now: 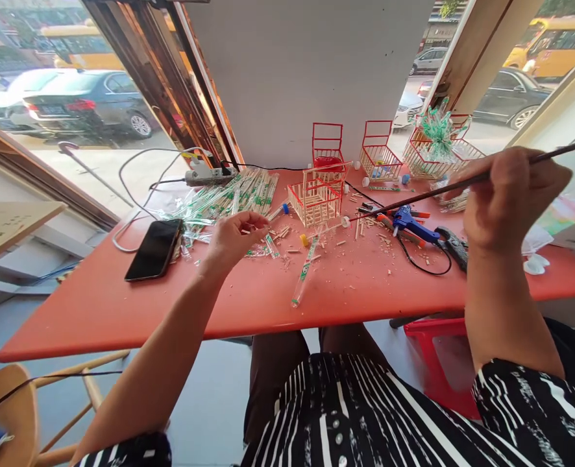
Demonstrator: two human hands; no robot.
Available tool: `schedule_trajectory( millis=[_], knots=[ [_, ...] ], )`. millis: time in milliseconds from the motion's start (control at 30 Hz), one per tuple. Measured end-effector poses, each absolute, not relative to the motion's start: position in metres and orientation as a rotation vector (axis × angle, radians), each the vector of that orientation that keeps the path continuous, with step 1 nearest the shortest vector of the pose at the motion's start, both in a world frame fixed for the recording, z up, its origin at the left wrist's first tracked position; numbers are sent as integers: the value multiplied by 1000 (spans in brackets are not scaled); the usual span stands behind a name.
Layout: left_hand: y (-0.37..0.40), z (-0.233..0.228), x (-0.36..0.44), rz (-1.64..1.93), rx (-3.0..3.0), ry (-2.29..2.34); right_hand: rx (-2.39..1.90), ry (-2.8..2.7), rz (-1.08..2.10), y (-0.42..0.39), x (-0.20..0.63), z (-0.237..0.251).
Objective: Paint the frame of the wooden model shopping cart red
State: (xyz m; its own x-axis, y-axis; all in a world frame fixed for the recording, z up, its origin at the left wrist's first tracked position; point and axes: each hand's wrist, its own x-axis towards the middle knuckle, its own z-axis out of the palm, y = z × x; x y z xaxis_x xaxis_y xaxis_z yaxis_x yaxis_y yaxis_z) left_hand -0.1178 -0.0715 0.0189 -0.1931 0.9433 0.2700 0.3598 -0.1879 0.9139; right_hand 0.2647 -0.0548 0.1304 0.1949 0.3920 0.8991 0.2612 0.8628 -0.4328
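Hands: right gripping one stick, left pinching.

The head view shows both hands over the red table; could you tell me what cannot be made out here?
- Left hand: what its pinched fingertips hold is too small to tell.
- Long dark stick in the right hand: its far end is cut off by the right edge.
- Printing on the stick wrappers: too small.

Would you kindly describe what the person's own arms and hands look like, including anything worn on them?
Both forearms are bare, and the left hand and right hand wear no gloves; no rings or watch are visible. Short sleeves of a black garment with white stripes and faint white lettering cover the upper arms.
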Motion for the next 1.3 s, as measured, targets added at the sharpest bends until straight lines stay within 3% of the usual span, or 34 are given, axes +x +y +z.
schedule_trajectory(
  millis=[167, 533, 800, 967, 1300],
  knots=[
    [-88, 0, -126, 1192, 1759, 1609, -494, -1325, 37, -53, 252, 136],
    [-78, -23, -113, 972, 2198, 1543, -582, -1576, 372, -32, 212, 94],
    [-79, -9, -109, 1455, 1311, 1469, -661, -1506, 592, -7, 209, 58],
    [-81, 1, -94, 1371, 965, 1145, -670, -1516, 620, -10, 204, 51],
    [-88, -3, -78, 1352, 770, 990, -676, -1556, 640, -19, 198, 51]
  ],
)
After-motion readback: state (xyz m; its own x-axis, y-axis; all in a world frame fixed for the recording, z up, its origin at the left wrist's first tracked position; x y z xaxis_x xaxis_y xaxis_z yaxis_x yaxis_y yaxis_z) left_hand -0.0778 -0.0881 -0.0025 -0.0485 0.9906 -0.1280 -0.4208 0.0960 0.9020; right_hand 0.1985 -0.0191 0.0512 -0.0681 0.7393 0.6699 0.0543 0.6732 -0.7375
